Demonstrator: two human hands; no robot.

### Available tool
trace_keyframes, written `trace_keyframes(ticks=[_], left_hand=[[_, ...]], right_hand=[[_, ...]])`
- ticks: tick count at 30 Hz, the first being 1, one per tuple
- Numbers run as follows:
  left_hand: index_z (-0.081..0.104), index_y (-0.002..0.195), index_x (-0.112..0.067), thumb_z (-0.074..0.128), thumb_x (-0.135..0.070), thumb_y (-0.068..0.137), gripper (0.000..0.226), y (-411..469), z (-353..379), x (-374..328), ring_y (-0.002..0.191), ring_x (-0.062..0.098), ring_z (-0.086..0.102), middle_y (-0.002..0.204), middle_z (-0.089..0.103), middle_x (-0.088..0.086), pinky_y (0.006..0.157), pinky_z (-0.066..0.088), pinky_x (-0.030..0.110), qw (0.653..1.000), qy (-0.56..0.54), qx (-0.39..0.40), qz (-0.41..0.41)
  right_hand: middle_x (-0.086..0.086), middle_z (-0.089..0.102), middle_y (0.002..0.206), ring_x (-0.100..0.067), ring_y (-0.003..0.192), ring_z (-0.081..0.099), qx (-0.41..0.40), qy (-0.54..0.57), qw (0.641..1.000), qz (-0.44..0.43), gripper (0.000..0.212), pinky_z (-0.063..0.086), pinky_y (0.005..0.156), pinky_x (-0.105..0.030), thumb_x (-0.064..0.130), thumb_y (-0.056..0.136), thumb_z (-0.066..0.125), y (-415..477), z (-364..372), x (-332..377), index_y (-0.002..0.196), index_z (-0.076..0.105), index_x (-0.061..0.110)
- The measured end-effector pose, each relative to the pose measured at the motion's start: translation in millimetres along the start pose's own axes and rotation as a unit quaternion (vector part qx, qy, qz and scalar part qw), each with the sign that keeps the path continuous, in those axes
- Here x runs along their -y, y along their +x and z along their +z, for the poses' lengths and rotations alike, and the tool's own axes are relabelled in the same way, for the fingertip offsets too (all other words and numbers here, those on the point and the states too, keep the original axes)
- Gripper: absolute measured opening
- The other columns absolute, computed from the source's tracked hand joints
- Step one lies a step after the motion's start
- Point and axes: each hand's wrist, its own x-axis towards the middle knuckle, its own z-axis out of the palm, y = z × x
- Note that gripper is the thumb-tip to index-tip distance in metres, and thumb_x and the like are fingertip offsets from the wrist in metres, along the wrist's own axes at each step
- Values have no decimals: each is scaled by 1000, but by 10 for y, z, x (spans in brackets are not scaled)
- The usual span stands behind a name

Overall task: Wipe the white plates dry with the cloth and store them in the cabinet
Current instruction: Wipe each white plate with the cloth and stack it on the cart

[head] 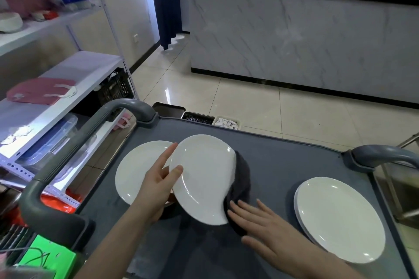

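Observation:
My left hand [158,179] grips the left rim of a white plate [204,179], thumb on its top face, holding it tilted above the grey cart top [283,165]. A dark cloth [241,179] lies under the plate's right edge. My right hand [265,229] rests flat, fingers spread, on the cloth's near end. Another white plate [136,170] lies flat at the left, partly covered by the held one. A stack of white plates [337,217] sits at the right.
The cart has grey handles at left [74,147] and right [385,154]. A white shelf rack [68,88] with boxes and a pink bag stands to the left. A marble-fronted counter [294,36] lies ahead across tiled floor. Small bins [210,118] hang off the cart's far edge.

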Motion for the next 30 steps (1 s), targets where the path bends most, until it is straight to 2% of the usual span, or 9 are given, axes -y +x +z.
trace_keyframes(ticks=[4,8,11,15,18,22,26,28,30], left_hand=[[53,129,-53,55,-15,99,48,14,80,11,75,6,67,93,74,-8,56,54,28,1000,1,-4,13],[53,130,-53,53,-16,100,47,30,165,35,82,6,68,101,74,-6,60,54,25,1000,-19,-6,16],[54,126,-58,53,-22,100,44,10,217,32,83,-1,67,90,72,-14,63,54,18,1000,-12,9,22],[55,129,-52,52,-28,97,40,-16,212,1,106,7,67,113,72,-2,86,56,28,998,-33,53,25],[53,131,-53,57,-31,92,45,-66,190,-42,86,4,68,109,73,-2,66,55,21,995,-32,88,31],[52,132,-52,59,-27,94,47,-99,151,-28,90,14,70,110,73,4,67,55,24,995,-25,91,35],[54,127,-57,56,-21,98,46,-90,78,-29,72,7,67,87,73,-4,58,53,22,998,-22,43,41],[54,127,-57,55,-20,99,47,-73,11,-43,71,10,65,84,71,-3,57,55,29,999,-21,16,45],[53,126,-58,55,-20,99,47,-46,-49,-61,79,15,64,92,72,-2,62,56,41,999,-19,-11,45]], right_hand=[[26,-15,155,5,142,-16,-30,40,999,-20,55,-11,119,-30,53,100,14,213,90,241,149,-7,39],[26,-13,156,5,143,-13,-81,92,992,-39,57,-10,118,-27,51,101,21,452,49,450,150,-5,39],[23,-12,157,3,143,-13,-115,81,989,-51,59,-9,119,-30,50,102,25,660,-50,513,151,-4,37],[20,-12,158,1,144,-13,-155,20,986,-51,61,-3,120,-33,50,101,26,889,-184,435,152,-5,34],[19,-13,157,3,143,-13,-179,38,983,-21,60,0,121,-33,49,101,26,1015,-363,270,150,-7,36],[26,-20,153,8,140,-18,-195,47,979,19,55,-6,118,-26,46,102,21,1094,-534,75,148,-10,39],[30,-20,150,11,139,-19,-199,51,977,52,54,-8,118,-24,53,98,11,1041,-445,-12,147,-9,41],[30,-18,150,12,138,-19,-180,49,980,69,53,-6,119,-26,52,98,12,947,-362,-54,146,-9,41],[26,-15,153,10,139,-18,-144,42,986,68,53,-4,120,-31,47,101,18,818,-253,-58,147,-6,39]])
